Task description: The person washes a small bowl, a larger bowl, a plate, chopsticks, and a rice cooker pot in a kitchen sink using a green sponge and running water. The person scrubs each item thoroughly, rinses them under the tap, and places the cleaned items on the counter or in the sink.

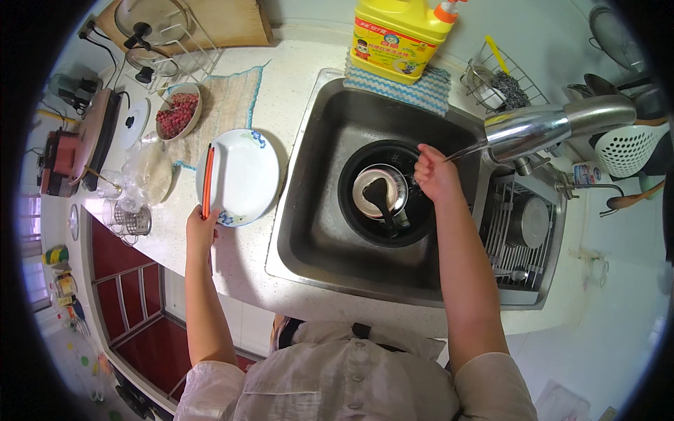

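Observation:
My left hand grips a pair of orange-red chopsticks, which point away from me over the left side of a white plate with blue flowers. Whether that hand also touches the plate's near rim, I cannot tell. Over the sink, my right hand has its fingers curled, with no object visible in them. A thin stream of water from the metal faucet reaches this hand. Below and left of it sits a black pot holding a metal-rimmed bowl and a black ladle or spoon.
A yellow detergent jug stands on a striped cloth behind the sink. Red grapes fill a bowl at left, near a plastic bag. On the right are a dish rack, a wire basket and a white skimmer.

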